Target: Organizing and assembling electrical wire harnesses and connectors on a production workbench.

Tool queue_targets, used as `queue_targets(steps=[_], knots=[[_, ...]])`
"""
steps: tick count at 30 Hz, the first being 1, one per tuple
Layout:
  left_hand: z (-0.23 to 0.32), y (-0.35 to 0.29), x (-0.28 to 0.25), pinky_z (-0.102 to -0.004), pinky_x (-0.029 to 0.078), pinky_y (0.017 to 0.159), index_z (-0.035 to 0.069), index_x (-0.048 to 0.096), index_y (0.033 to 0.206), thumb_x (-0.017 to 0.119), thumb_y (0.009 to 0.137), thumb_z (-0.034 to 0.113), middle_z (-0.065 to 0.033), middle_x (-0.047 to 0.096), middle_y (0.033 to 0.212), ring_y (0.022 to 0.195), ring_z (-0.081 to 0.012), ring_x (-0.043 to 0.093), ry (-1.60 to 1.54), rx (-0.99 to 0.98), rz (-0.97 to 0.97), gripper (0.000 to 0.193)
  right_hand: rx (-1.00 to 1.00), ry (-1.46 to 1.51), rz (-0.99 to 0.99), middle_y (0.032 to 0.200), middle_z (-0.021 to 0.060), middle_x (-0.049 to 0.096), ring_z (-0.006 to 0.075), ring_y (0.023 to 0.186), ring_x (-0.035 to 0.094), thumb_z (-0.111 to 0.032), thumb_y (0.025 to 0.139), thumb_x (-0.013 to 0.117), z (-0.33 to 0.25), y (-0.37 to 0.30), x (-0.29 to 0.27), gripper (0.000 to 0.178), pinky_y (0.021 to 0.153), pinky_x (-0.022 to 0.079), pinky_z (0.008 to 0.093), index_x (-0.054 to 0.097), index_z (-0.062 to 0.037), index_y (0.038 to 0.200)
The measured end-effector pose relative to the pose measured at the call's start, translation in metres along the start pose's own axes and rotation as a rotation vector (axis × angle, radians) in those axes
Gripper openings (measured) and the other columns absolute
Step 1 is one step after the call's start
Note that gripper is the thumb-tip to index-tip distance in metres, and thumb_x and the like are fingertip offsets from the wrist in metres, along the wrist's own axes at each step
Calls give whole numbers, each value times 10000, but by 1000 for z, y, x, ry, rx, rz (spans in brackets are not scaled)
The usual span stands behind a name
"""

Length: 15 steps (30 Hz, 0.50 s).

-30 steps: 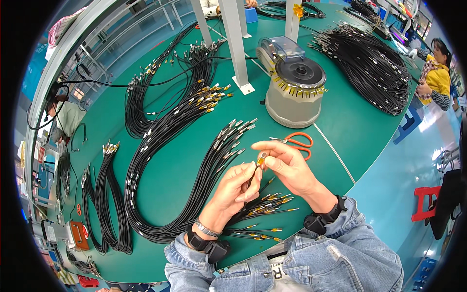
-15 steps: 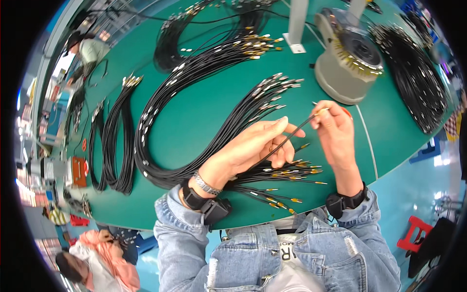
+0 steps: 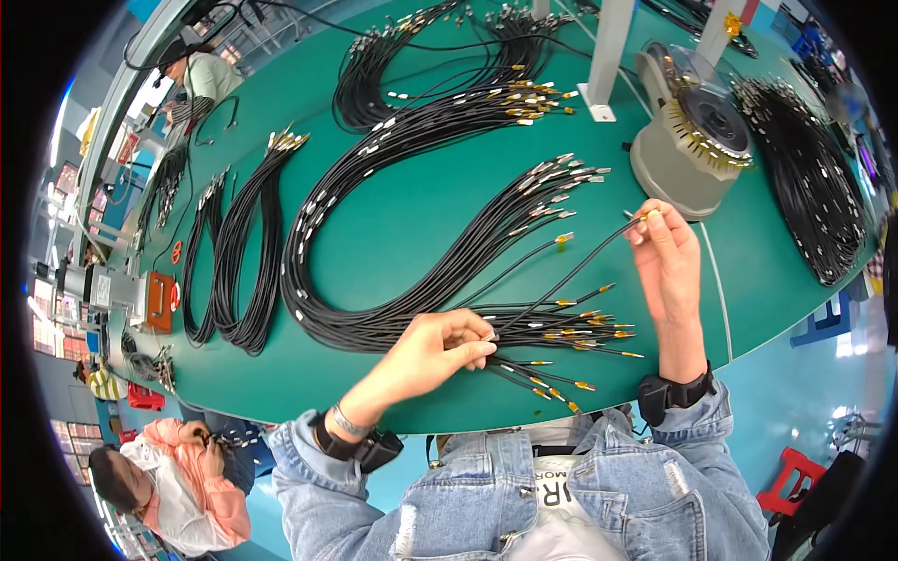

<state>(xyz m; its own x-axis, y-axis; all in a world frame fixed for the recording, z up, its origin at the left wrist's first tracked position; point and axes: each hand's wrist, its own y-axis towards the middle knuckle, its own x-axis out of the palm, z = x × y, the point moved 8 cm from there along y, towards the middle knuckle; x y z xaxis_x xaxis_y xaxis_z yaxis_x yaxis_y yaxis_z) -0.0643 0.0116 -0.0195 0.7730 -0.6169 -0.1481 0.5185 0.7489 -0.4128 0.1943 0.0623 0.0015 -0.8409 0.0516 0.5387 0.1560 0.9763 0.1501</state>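
Observation:
A single black cable (image 3: 582,267) stretches between my two hands. My right hand (image 3: 669,252) is closed in a pinch on its upper end, where a small gold-coloured tip shows at the fingertips. My left hand (image 3: 438,352) pinches lower down the cable, with a small whitish bit at its fingertips. Under and beside that hand lies a curved bundle of black cables (image 3: 412,297) with white sleeves. Many of its near ends carry gold and yellow terminals (image 3: 585,332), while the other ends have silvery tips (image 3: 552,182).
Beyond my right hand stands a grey round machine (image 3: 678,168) with a ring of yellow-gold pieces, beside a white post (image 3: 606,65). More cable bundles lie at the right (image 3: 804,178), back and left of the green table (image 3: 374,220). Two people sit at the left.
My left hand has moved left and down along the cable and closed into a pinch. The cable is drawn straighter, my right hand still holding its end. The whole view has shifted slightly.

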Motion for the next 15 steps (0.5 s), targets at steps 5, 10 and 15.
queue_targets(steps=[5,10,15], knots=[[30,9,5,-211,483,583,-34,616,968,602,835,44,-52,638,733,648,-95,600,50,174,181,155,-1,-40,-18,804,31,535,97,725,473,-105,897,543,-2,-3,4,132,688,400,237,552,13,955],[63,25,10,-209,482,570,-36,629,936,609,822,20,-55,635,711,658,-95,608,49,360,334,129,91,-146,-177,812,43,556,104,737,503,-103,891,548,6,-11,22,138,683,419,244,563,21,951],[86,41,23,-214,486,574,-23,635,932,633,800,9,-74,647,726,642,-102,614,226,565,448,135,118,-222,-227,821,53,578,115,738,532,-110,893,545,12,-17,30,152,682,438,247,588,25,946]])
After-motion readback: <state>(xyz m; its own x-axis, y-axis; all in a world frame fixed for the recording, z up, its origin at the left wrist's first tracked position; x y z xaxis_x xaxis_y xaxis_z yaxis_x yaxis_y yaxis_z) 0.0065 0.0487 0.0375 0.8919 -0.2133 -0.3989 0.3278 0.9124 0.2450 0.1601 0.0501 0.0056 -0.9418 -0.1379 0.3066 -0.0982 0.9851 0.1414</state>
